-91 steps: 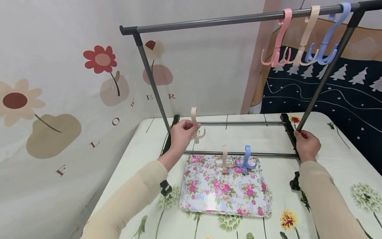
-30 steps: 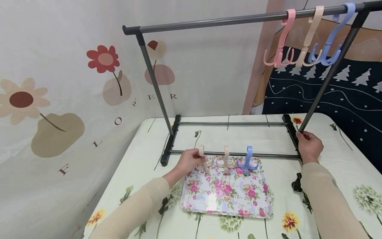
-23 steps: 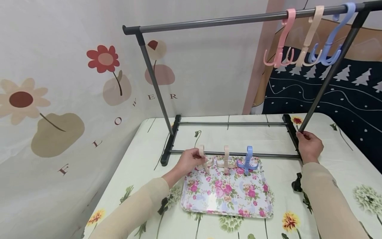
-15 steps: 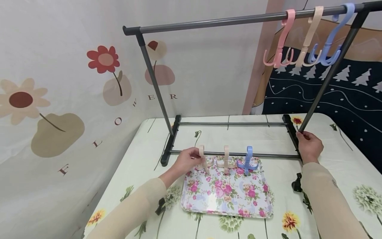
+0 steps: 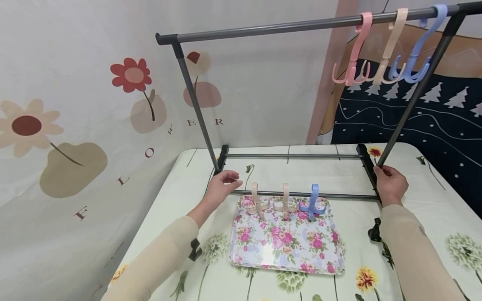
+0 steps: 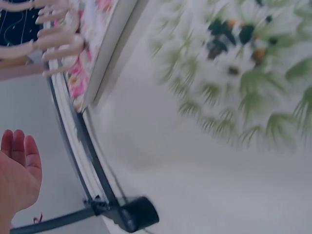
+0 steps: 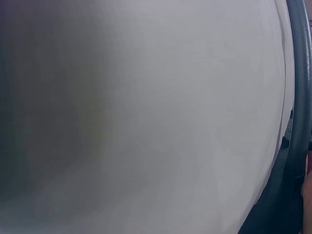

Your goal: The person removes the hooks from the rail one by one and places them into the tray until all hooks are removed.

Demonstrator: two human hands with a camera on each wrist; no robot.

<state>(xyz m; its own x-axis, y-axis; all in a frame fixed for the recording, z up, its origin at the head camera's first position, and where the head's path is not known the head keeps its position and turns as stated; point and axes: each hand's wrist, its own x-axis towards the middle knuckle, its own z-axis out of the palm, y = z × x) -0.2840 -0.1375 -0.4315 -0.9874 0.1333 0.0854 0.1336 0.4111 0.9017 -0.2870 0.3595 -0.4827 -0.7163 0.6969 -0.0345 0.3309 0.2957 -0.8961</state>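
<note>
In the head view my left hand (image 5: 217, 190), fingers loosely extended and holding nothing, is beside the foot of the rack's left post (image 5: 196, 100). To its right, a beige hook (image 5: 257, 202), a second beige hook (image 5: 285, 202) and a blue hook (image 5: 312, 204) stand in a row, overlapping the rack's front lower bar (image 5: 350, 195) and the far edge of the floral tray (image 5: 280, 251). The left wrist view has the same hand (image 6: 19, 180) at its left edge, fingers apart from the hooks (image 6: 63, 46). My right hand (image 5: 391, 184) grips the bottom of the right post (image 5: 406, 110).
From the rack's top bar (image 5: 263, 29) hang a pink hook (image 5: 354, 52), a beige hook (image 5: 389, 48) and a blue hook (image 5: 416, 48), all toward the right end. A flower-print cloth (image 5: 425, 251) covers the table, with a printed curtain (image 5: 94, 33) behind.
My left hand carried a beige hook down to the left end of the lower row, let it go there, and drew back leftward toward the left post. The right hand stays at its post.
</note>
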